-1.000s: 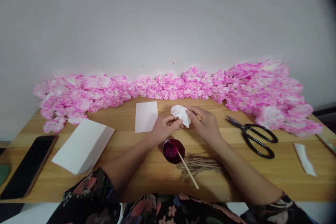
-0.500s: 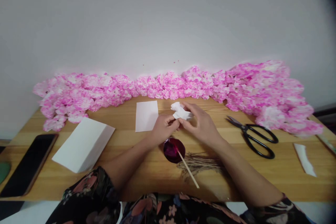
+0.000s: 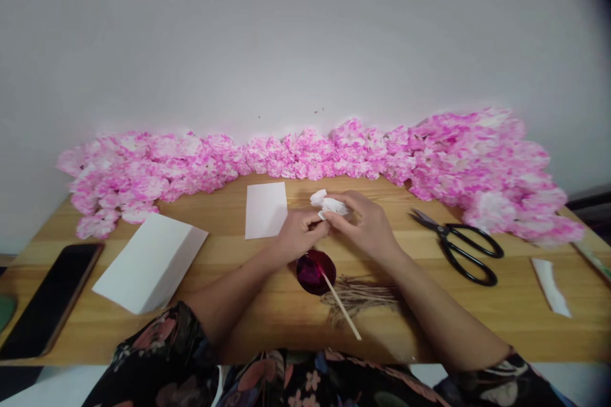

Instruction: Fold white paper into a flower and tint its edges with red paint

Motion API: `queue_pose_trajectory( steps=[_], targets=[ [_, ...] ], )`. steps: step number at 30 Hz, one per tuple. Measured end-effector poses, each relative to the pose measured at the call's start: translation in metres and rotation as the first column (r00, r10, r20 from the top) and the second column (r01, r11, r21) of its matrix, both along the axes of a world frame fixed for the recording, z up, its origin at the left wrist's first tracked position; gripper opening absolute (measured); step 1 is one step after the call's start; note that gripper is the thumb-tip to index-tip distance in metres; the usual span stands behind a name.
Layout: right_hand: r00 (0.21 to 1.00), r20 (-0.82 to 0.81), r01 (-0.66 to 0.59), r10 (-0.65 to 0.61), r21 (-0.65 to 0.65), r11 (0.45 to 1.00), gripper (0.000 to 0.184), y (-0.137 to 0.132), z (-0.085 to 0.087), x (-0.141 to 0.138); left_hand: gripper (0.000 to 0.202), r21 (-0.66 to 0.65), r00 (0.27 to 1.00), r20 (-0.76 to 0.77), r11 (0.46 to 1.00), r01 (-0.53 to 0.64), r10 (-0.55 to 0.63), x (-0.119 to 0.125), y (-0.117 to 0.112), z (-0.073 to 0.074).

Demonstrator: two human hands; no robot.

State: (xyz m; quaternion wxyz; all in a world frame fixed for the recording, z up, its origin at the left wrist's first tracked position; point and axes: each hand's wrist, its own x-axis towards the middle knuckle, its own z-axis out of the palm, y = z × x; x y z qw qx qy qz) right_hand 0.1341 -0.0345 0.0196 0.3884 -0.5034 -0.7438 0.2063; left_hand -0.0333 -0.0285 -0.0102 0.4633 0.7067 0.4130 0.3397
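Above the wooden table, a small piece of crumpled white tissue paper [image 3: 335,205] is pinched between my two hands. My left hand [image 3: 301,233] is closed at its lower left edge, thumb and fingers together. My right hand [image 3: 363,219] grips it from the right, the fingers curled over the top and the thumb below. Just under the hands sits a round dish of dark magenta liquid [image 3: 310,275], with a thin wooden stick [image 3: 344,310] leaning out of it. Beside the dish lies a bundle of brown twine strands [image 3: 367,294], partly hidden by my right forearm.
Pink and white paper flowers [image 3: 305,152] line the table's back along the wall. A white sheet [image 3: 265,210], a white stack of paper [image 3: 147,261] and a phone [image 3: 52,299] lie left. Black scissors [image 3: 446,235] and a white strip [image 3: 551,286] lie right.
My right fingers have folded further over the white tissue paper, so less of it shows. Both hands stay in nearly the same place. The view has shifted slightly.
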Motion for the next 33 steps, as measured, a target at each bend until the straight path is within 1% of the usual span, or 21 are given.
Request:
queue_pose_trajectory(
  steps=[3, 5, 8, 10, 12, 15, 18, 21, 23, 25, 30, 33],
  targets=[
    [0.997, 0.023, 0.069, -0.069, 0.010, 0.998, 0.013, 0.000, -0.002, -0.004, 0.031, 0.003, 1.000, -0.007, 1.000, 0.023, -0.023, 0.000, 0.000, -0.002],
    [0.992, 0.012, 0.126, -0.126, -0.028, 0.992, 0.013, -0.001, -0.002, -0.005, 0.030, -0.015, 0.999, -0.014, 0.999, 0.036, -0.036, 0.001, 0.000, -0.003],
    [0.984, -0.087, 0.140, -0.153, -0.145, 0.980, 0.029, 0.000, -0.001, -0.002, 0.030, -0.091, 0.999, 0.006, 0.995, 0.048, -0.048, 0.001, 0.000, -0.004],
    [0.975, -0.176, 0.098, -0.134, -0.199, 0.975, 0.039, 0.002, 0.000, 0.003, 0.032, -0.179, 0.996, 0.074, 0.982, 0.052, -0.039, 0.001, 0.001, -0.002],
    [0.968, -0.226, 0.057, -0.105, -0.209, 0.976, 0.043, 0.005, 0.002, 0.008, 0.035, -0.258, 0.985, 0.170, 0.965, 0.039, 0.005, 0.000, 0.003, 0.000],
    [0.974, -0.220, 0.019, -0.063, -0.199, 0.980, 0.044, 0.007, 0.003, 0.014, 0.037, -0.307, 0.957, 0.276, 0.952, -0.003, 0.092, -0.002, 0.006, 0.004],
    [0.990, -0.139, -0.006, -0.021, -0.192, 0.981, 0.035, 0.007, 0.003, 0.012, 0.037, -0.315, 0.941, 0.314, 0.949, -0.024, 0.128, -0.003, 0.008, 0.007],
    [0.998, -0.043, 0.041, -0.048, -0.144, 0.989, 0.031, 0.006, 0.002, 0.007, 0.036, -0.311, 0.934, 0.330, 0.950, -0.028, 0.135, -0.003, 0.008, 0.008],
    [0.998, -0.025, 0.060, -0.064, -0.114, 0.992, 0.025, 0.006, 0.002, 0.006, 0.036, -0.300, 0.933, 0.332, 0.953, -0.035, 0.138, -0.003, 0.007, 0.009],
    [0.998, -0.038, 0.046, -0.050, -0.105, 0.993, 0.019, 0.005, 0.001, 0.006, 0.034, -0.285, 0.930, 0.336, 0.957, -0.047, 0.146, -0.004, 0.007, 0.009],
    [0.999, -0.029, 0.027, -0.028, -0.034, 0.999, 0.019, 0.002, 0.000, 0.007, 0.038, -0.291, 0.917, 0.345, 0.952, -0.098, 0.200, -0.003, 0.008, 0.006],
    [1.000, 0.007, 0.023, -0.023, 0.018, 1.000, 0.018, 0.001, -0.001, 0.005, 0.032, -0.309, 0.924, 0.319, 0.944, -0.111, 0.213, 0.000, 0.008, 0.004]
  ],
)
